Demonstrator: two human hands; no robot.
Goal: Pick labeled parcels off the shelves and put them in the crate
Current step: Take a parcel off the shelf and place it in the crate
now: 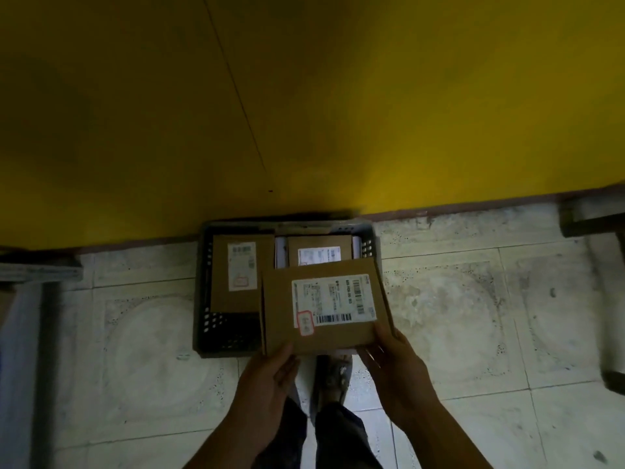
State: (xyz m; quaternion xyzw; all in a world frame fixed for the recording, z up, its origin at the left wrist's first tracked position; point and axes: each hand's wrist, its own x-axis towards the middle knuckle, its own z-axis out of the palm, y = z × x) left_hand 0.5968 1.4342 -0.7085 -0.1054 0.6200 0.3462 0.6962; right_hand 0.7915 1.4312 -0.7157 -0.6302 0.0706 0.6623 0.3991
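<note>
Parcel point(324, 306) gripped (both hands) over crate point(203, 282).

The white shipping labels point(334, 300) on the cardboard parcels point(324, 306) are showing barcodes and print, all too blurred for reading.

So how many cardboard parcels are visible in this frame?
3. One held parcel between both hands over the crate's right side, one lying at the crate's left, one at the far right, partly covered. More may be hidden underneath.
</note>
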